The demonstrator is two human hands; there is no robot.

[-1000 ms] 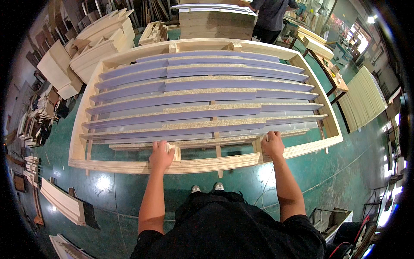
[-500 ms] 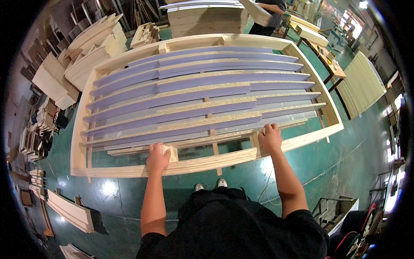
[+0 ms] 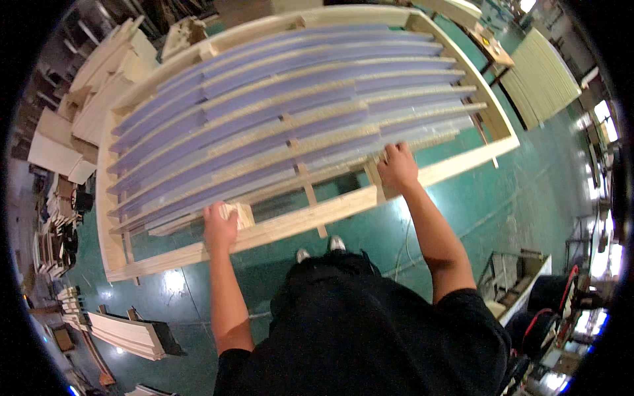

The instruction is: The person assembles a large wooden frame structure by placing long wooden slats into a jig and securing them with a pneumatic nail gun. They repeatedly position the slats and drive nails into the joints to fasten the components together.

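A large pale wooden frame (image 3: 310, 217) lies before me, filled with several long slats (image 3: 277, 102) with purple-grey sides and chipboard-like edges. At its near side my left hand (image 3: 220, 228) is closed around a short wooden block (image 3: 244, 216) just inside the near rail. Farther right, my right hand (image 3: 398, 169) has its fingers curled over a second wooden block (image 3: 372, 177), also by that rail. Both blocks are partly covered by my hands. Between the rail and the slats runs a narrow loose strip (image 3: 267, 191), and thin crosspieces (image 3: 309, 188) pass beneath.
Stacked boards (image 3: 63, 145) stand at the left, and a tall panel stack (image 3: 540, 79) leans at the far right. White boards (image 3: 125, 335) lie on the green floor at lower left. A metal-framed cart (image 3: 518, 280) is near my right elbow. My shoes (image 3: 336, 243) are close to the rail.
The view has tilted, so the frame appears higher and slanted, its right end raised. Both hands stay at the same blocks. The person at the back has left the view.
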